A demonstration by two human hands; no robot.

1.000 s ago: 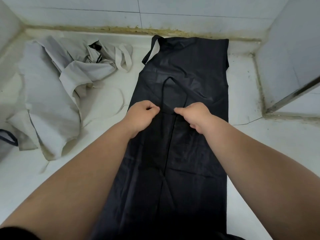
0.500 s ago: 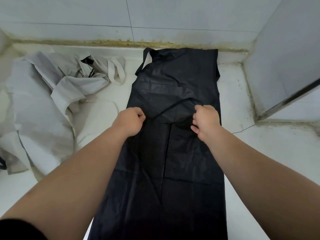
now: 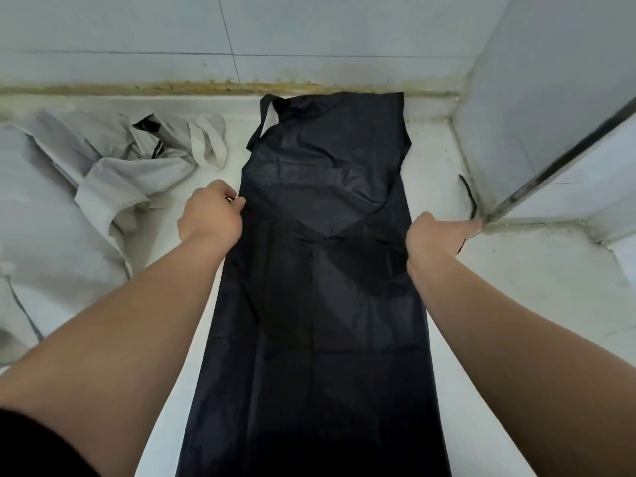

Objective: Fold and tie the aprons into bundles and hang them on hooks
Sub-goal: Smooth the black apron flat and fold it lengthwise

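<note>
A black apron (image 3: 320, 304) lies folded into a long narrow strip on the white counter (image 3: 516, 304), its top end against the back wall. My left hand (image 3: 210, 215) pinches a thin black tie strap at the apron's left edge. My right hand (image 3: 440, 232) grips the other black tie strap (image 3: 468, 197) at the right edge, and the strap's end curls up beyond my fingers toward the corner. Both hands sit at the apron's waist level, spread apart on either side.
A heap of crumpled light grey aprons (image 3: 103, 173) lies on the counter to the left. A tiled wall (image 3: 241, 36) closes the back. A white panel with a dark metal edge (image 3: 550, 166) stands at the right.
My hands have moved apart from the middle of the apron to its left and right edges, drawing the tie straps outward. The right strap now extends past the apron's edge.
</note>
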